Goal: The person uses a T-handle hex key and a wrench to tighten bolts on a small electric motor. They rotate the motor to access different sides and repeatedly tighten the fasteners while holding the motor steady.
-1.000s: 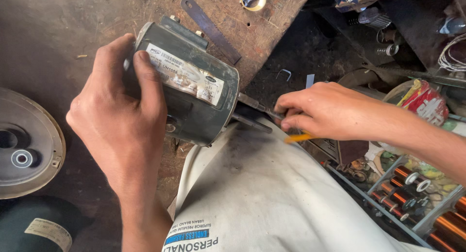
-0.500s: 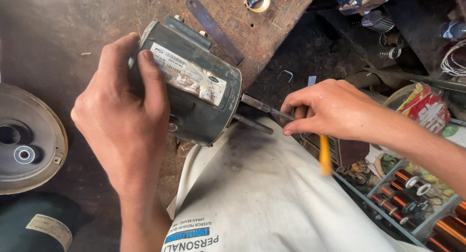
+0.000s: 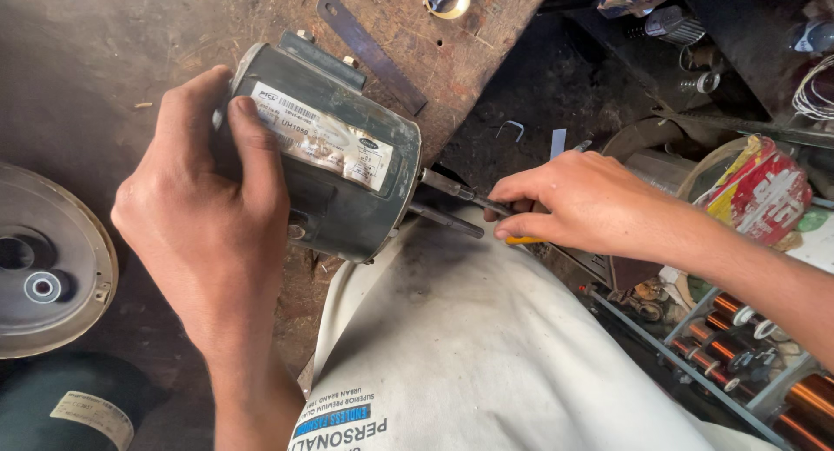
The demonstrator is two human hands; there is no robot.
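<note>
Head view — left hand (image 3: 204, 234) in a firm grip on the grey motor (image 3: 334, 169) atop a scarred wooden bench (image 3: 113, 51); right hand (image 3: 582, 203) pinches a yellow-handled tool (image 3: 523, 240).

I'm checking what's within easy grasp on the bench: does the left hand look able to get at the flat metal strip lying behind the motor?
Probably not as things stand. The left hand is wrapped around the grey motor, and the flat metal strip lies past it, so the motor's body blocks the way.

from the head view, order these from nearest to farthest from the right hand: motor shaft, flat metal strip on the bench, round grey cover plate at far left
From the right hand:
1. motor shaft, at its fingertips, just left.
2. flat metal strip, up-left on the bench.
3. round grey cover plate, far left edge, beyond the left hand.
</note>
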